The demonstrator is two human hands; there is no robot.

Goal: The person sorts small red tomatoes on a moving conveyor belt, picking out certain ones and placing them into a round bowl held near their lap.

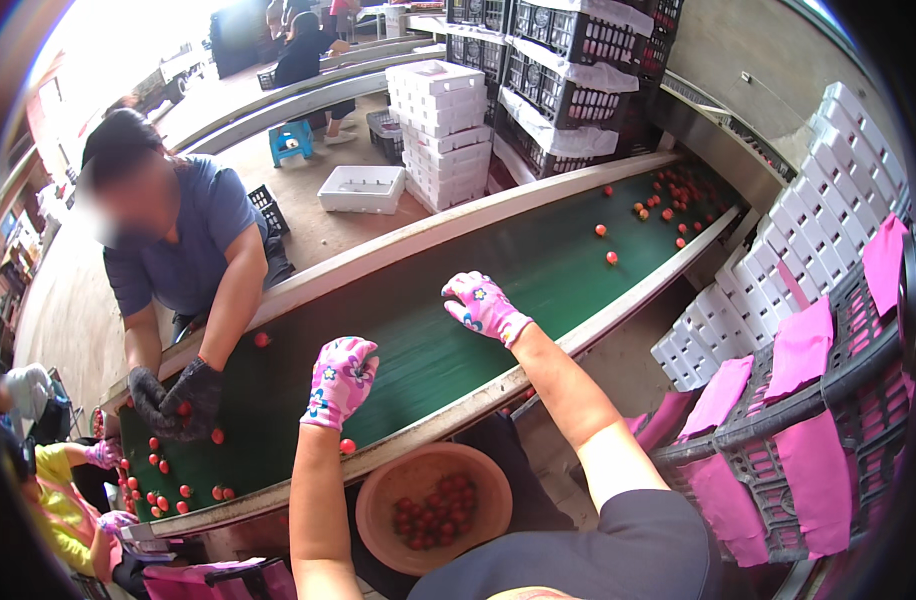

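Observation:
My left hand (340,382), in a pink flowered glove, is curled closed above the near side of the green conveyor belt (418,310). Its palm side is hidden, so what it holds, if anything, does not show. A small red tomato (348,446) lies on the belt just below that wrist. Farther right, over the middle of the belt, my right hand (486,307) wears a matching glove with its fingers bent inward; their grip is hidden too. Under the belt's near edge, at my lap, an orange-pink basin (378,530) contains several small red tomatoes (436,512).
Loose tomatoes (683,190) cluster at the belt's far right end. Opposite me, a co-worker's dark gloved hands (183,400) gather tomatoes. Black crates with pink liners (733,490) and stacked white foam boxes (778,245) stand to my right. A white rail (618,318) edges the belt.

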